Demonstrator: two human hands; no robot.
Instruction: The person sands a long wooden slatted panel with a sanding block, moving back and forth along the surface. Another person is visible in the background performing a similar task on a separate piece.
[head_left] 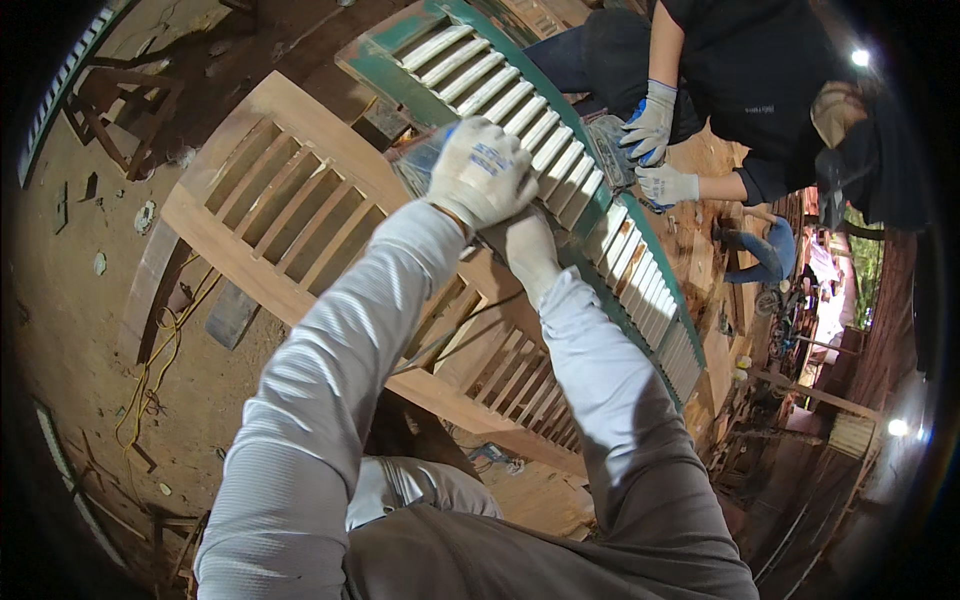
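Both of my hands wear pale work gloves and are closed over a corded power tool. Its greyish front end shows beside my left hand, which grips from above. Close behind it, my right hand wraps the rear; most of the tool's body is hidden. A dark cord trails from there across the wood. Under the tool lies a bare wooden louvered shutter, slanting from upper left to lower right. Beyond it, a green-framed shutter with whitish slats lies alongside.
Across the green shutter, a co-worker's gloved hands hold another tool. A yellow cord and a curved wooden piece lie on the dusty floor at left. Another person bends farther off at right, near scattered wood pieces.
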